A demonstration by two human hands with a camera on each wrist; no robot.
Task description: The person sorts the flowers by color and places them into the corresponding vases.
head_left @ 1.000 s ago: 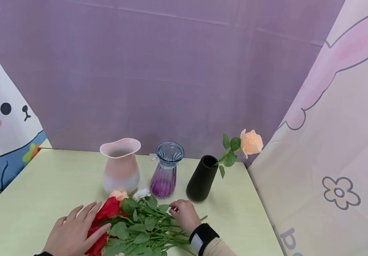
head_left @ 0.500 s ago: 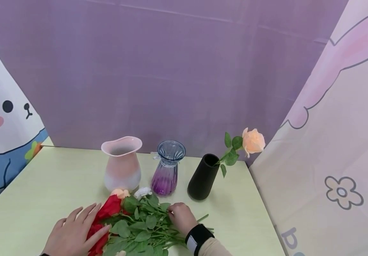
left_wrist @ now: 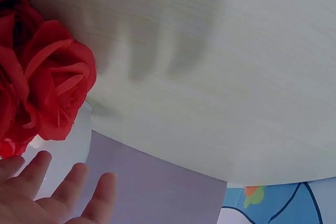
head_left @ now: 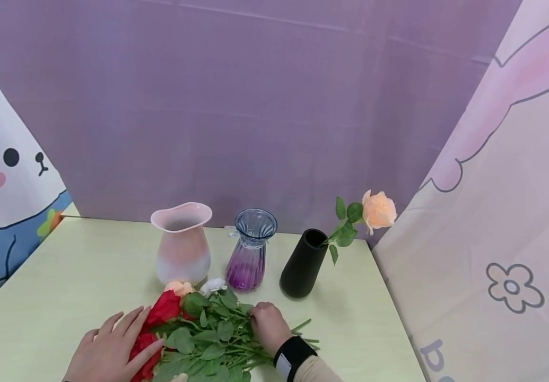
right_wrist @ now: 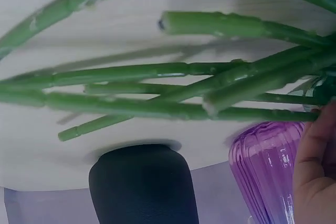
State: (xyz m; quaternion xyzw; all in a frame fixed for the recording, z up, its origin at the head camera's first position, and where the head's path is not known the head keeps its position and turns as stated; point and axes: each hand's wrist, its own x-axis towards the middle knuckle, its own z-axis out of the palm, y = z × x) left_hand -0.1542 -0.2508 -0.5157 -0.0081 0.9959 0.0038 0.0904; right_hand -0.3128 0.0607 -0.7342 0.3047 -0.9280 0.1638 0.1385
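Note:
A bunch of artificial flowers (head_left: pixel 207 339) lies at the table's near edge, red roses (head_left: pixel 159 318) to the left and green stems (head_left: pixel 298 331) to the right. My left hand (head_left: pixel 112 350) rests flat with straight fingers against the red roses (left_wrist: pixel 44 90); its fingers (left_wrist: pixel 68 195) show in the left wrist view. My right hand (head_left: pixel 266 324) sits on the stems (right_wrist: pixel 157 90) with fingers curled into them, and a finger (right_wrist: pixel 315 156) touches the stems' right end. A black vase (head_left: pixel 304 262) behind holds one peach rose (head_left: pixel 378 210).
A pink frosted vase (head_left: pixel 182 244) and a purple glass vase (head_left: pixel 250 249) stand left of the black vase, mid-table. The pale green table (head_left: pixel 64 276) is hemmed by a purple backdrop and printed curtains left and right. The black vase (right_wrist: pixel 142 187) and purple vase (right_wrist: pixel 268 171) are close behind the stems.
My right hand has slid slightly left and nearer along the stems, curling into them. The left hand stays on the red roses, barely moved.

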